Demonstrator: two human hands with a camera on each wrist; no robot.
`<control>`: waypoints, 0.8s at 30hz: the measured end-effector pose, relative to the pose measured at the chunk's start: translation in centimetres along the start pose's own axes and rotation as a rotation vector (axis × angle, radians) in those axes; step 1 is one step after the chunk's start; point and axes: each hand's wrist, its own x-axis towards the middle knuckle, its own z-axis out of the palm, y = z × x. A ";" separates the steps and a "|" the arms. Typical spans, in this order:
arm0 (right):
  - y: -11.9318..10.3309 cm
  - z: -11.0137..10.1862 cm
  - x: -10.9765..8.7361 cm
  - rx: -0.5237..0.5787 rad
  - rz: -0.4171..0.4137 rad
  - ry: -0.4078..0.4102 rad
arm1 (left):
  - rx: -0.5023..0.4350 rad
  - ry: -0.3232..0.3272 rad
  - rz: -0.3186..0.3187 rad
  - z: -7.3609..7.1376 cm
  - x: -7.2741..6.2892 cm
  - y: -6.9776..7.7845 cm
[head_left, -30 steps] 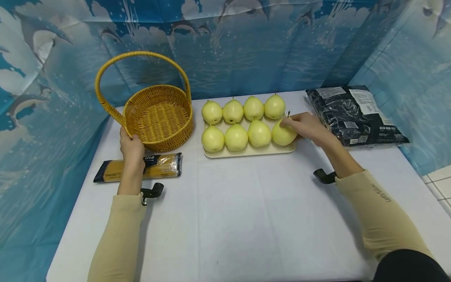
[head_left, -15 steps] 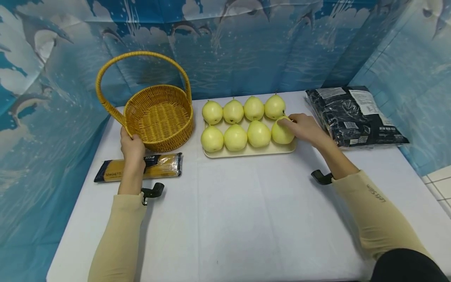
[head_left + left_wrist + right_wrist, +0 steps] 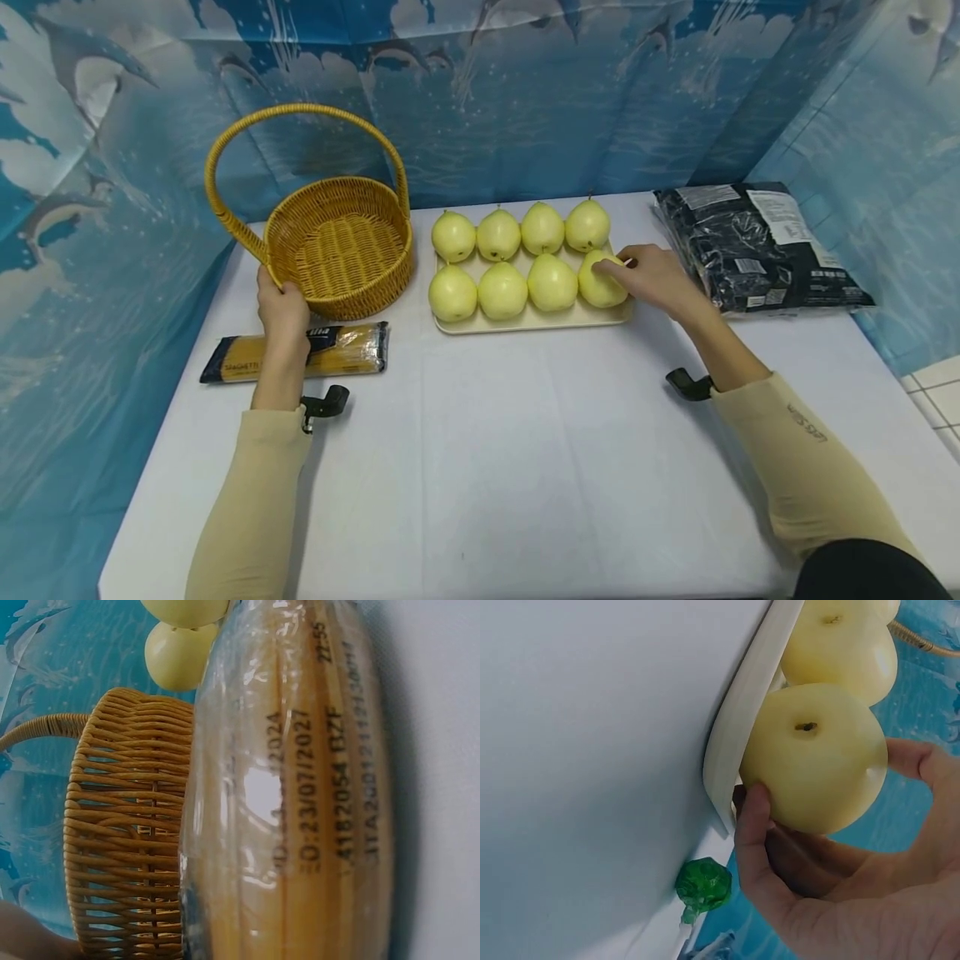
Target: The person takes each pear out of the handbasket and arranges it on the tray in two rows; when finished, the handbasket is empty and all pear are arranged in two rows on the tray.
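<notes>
Eight-odd details aside, several pale yellow-green pears stand in two rows on a cream tray [image 3: 525,325]. My right hand [image 3: 656,279] grips the pear [image 3: 600,282] at the tray's front right corner. In the right wrist view, the thumb and fingers curl round this pear [image 3: 817,765], which sits against the tray's rim [image 3: 739,712]. My left hand [image 3: 283,315] holds the left side of a round wicker basket [image 3: 341,250] by the base of its tall handle; some of its fingers are hidden. Nothing is visible inside the basket.
A spaghetti packet [image 3: 345,350] lies in front of the basket, under the left wrist, and fills much of the left wrist view. A black plastic package [image 3: 757,246] lies right of the tray. A shiny green round thing [image 3: 703,885] shows near the tray's corner.
My right hand has shifted slightly left with the pear, whose stem has turned from upright toward the right. The left hand and basket have stayed in place.
</notes>
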 end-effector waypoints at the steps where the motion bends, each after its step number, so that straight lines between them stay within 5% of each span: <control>1: 0.0 0.0 -0.1 -0.001 -0.001 0.000 | 0.000 -0.002 0.000 0.0 0.0 0.0; 15: 0.9 0.5 -1.8 0.056 -0.061 0.045 | 0.046 -0.018 0.007 -0.7 -0.1 -0.2; 20: 0.9 0.2 -3.0 0.064 -0.072 0.147 | 0.120 0.032 0.028 -0.9 -0.5 -0.2; 24: 0.7 -0.2 -3.6 0.068 -0.120 0.229 | 0.224 0.106 0.110 -1.3 -1.1 0.0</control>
